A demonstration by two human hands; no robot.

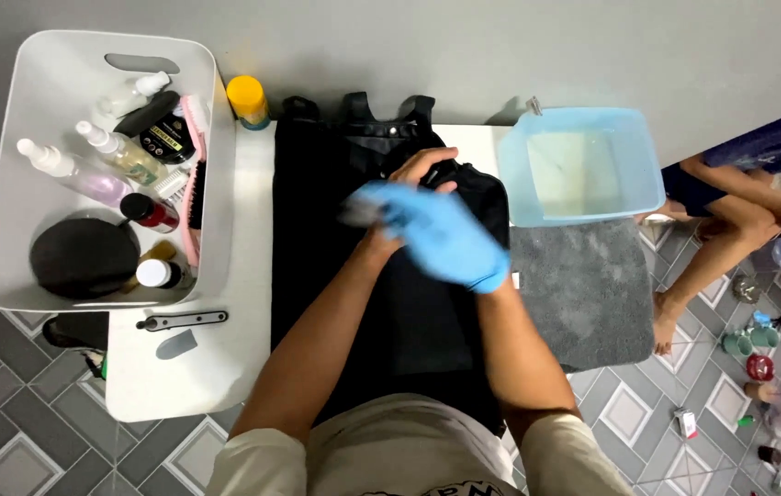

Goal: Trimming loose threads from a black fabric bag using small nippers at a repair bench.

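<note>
Black bag: a black bag (pixel 390 276) lies flat down the middle of the white tabletop (pixel 225 367), its straps at the far edge by the wall.
Left hand: the bare left hand (pixel 422 170) is curled on the top part of the bag and grips a fold there, holding it in place.
Right hand: the right hand (pixel 445 241) wears a blue glove and crosses over the left wrist. It looks blurry. It seems closed on a small pale cloth (pixel 363 209), but I cannot tell for sure.
How to do it well: I think the bare hand should hold the bag tight so it does not slide, and the gloved hand should rub in small, soft strokes.
White basket: a white basket (pixel 14 184) sits on the far left corner. Inside are spray bottles (pixel 87 174), a black round tin (pixel 83 257), a small jar (pixel 165 140), little bottles with caps and pink brushes (pixel 193 197).
Blue tub: a see-through blue tub (pixel 583 170) sits at the far right corner. It looks like it has a little water in it.
Other things: a yellow-topped bottle (pixel 248 99) stands by the far edge. A black tool (pixel 184 320) lies near the left edge. A grey mat (pixel 583 285) lies on the right side.
Someone else: another person's legs (pixel 721 230) show on the floor to the right.
</note>
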